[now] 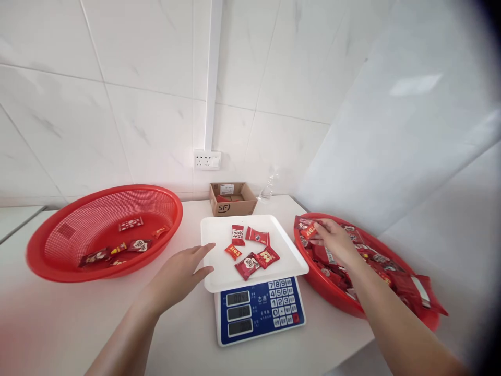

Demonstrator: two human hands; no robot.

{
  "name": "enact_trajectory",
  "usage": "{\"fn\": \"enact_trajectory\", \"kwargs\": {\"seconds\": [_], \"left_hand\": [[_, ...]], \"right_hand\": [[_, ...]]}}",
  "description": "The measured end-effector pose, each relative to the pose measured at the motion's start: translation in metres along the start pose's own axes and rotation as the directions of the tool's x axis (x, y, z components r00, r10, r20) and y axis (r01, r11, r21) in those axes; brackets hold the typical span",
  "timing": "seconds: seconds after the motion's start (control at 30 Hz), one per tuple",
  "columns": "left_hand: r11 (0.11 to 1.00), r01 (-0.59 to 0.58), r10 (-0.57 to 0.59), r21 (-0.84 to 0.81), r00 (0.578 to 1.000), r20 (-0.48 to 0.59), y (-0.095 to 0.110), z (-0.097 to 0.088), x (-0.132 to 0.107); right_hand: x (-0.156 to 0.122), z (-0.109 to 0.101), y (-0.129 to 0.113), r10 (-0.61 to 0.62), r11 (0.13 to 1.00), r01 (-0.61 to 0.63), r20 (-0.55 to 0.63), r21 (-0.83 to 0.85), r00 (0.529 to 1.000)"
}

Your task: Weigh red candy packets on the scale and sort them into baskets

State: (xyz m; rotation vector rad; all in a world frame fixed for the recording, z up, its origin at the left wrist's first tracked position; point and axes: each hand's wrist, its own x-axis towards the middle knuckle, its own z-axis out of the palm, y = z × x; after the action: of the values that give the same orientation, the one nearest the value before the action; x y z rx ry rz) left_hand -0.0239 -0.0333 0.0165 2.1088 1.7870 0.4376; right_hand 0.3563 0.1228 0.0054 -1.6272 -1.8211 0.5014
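My right hand (332, 239) pinches red snack packets (309, 228) over the near-left rim of the right red basket (336, 300), which is heaped with similar packets. My left hand (183, 274) holds nothing; its thumb and fingers are apart at the left edge of the white weighing tray (217, 279). Several small red packets lie spread on that tray, among them a striped-end packet (257, 236) and a small orange-red packet (233, 252). Under the tray is a blue-and-white digital scale (260, 316) with a keypad and three displays.
Another red mesh basket (105, 198) with several packets stands on the left of the white table (183, 339). A small cardboard box (230, 208) and a clear plastic bottle (268, 187) sit behind the tray. A wall socket (207, 160) is on the tiled wall.
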Motion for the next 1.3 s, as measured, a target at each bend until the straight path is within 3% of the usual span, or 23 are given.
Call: {"fn": "enact_trajectory", "kwargs": {"seconds": [0.07, 0.13, 0.23, 0.33, 0.43, 0.53, 0.67, 0.8, 0.97, 1.17, 1.3], "left_hand": [[1.0, 0.008, -0.008, 0.007, 1.0, 0.007, 0.0, 0.0, 0.0], [1.0, 0.01, -0.01, 0.008, 1.0, 0.01, 0.0, 0.0, -0.001], [1.0, 0.008, -0.008, 0.006, 1.0, 0.006, -0.001, -0.001, -0.002], [1.0, 0.009, -0.009, 0.009, 1.0, 0.005, -0.002, -0.002, -0.003], [1.0, 0.011, -0.011, 0.021, 1.0, 0.0, -0.003, -0.002, -0.003], [1.0, 0.002, -0.002, 0.025, 1.0, -0.005, -0.004, -0.001, -0.001], [1.0, -0.008, 0.008, 0.025, 1.0, -0.004, -0.004, 0.0, 0.0], [0.999, -0.018, 0.018, 0.038, 1.0, 0.003, -0.004, 0.0, 0.0], [0.998, -0.02, 0.019, 0.06, 1.0, 0.01, -0.003, 0.001, 0.001], [0.997, -0.022, 0.02, 0.07, 1.0, 0.021, -0.001, 0.002, 0.002], [0.997, -0.03, 0.033, 0.078, 0.999, -0.027, 0.002, 0.006, 0.005]], "right_hand": [[-0.009, 0.012, -0.026, 0.034, 0.966, -0.052, 0.076, 0.253, 0.997], [-0.018, 0.024, -0.049, -0.004, 0.943, -0.056, 0.18, 0.327, 0.984], [-0.028, 0.041, -0.074, -0.072, 0.952, -0.036, 0.337, 0.304, 0.939], [-0.029, 0.052, -0.08, -0.075, 0.974, -0.006, 0.35, 0.225, 0.934], [-0.023, 0.049, -0.072, -0.058, 0.986, 0.018, 0.242, 0.163, 0.968], [-0.015, 0.031, -0.056, -0.032, 0.995, 0.024, 0.076, 0.093, 0.997], [-0.016, -0.002, -0.036, 0.004, 0.988, -0.021, -0.108, -0.151, 0.994], [-0.03, -0.023, -0.024, 0.029, 0.935, -0.097, -0.199, -0.341, 0.98], [-0.057, -0.017, -0.011, 0.142, 0.865, -0.185, -0.127, -0.466, 0.982], [-0.084, 0.009, 0.0, 0.222, 0.905, -0.134, 0.182, -0.403, 0.958], [-0.089, 0.018, 0.0, 0.254, 0.845, -0.137, 0.163, -0.517, 0.953]]}}
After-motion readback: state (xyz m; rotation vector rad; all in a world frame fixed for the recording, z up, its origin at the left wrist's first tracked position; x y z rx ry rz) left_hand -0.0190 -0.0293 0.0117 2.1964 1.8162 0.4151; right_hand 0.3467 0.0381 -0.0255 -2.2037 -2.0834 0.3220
